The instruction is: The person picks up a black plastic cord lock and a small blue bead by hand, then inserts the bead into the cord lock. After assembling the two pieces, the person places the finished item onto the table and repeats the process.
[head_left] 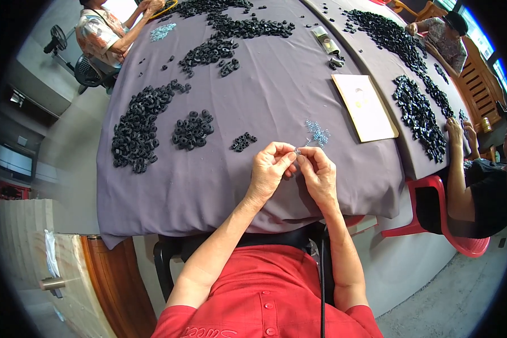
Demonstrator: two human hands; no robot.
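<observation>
Over the near edge of the cloth-covered table, my left hand [269, 170] and my right hand [320, 174] meet fingertip to fingertip. Both are closed in a pinch on a tiny clear piece [297, 151], mostly covered by the fingers, so its exact kind cannot be made out. Just beyond my right hand lies a loose heap of small translucent pale-blue pieces [318, 134]. To the left of my left hand sits a small cluster of black ring-shaped parts [244, 142]. A larger group of black ribbed rings [193, 130] lies further left.
Long heaps of black rings [141, 127] spread left and far. A cream booklet [366, 107] lies right of the pale-blue heap. Three other people work around the tables, one at far left [104, 31], two at right. A red plastic chair [434, 214] stands at right.
</observation>
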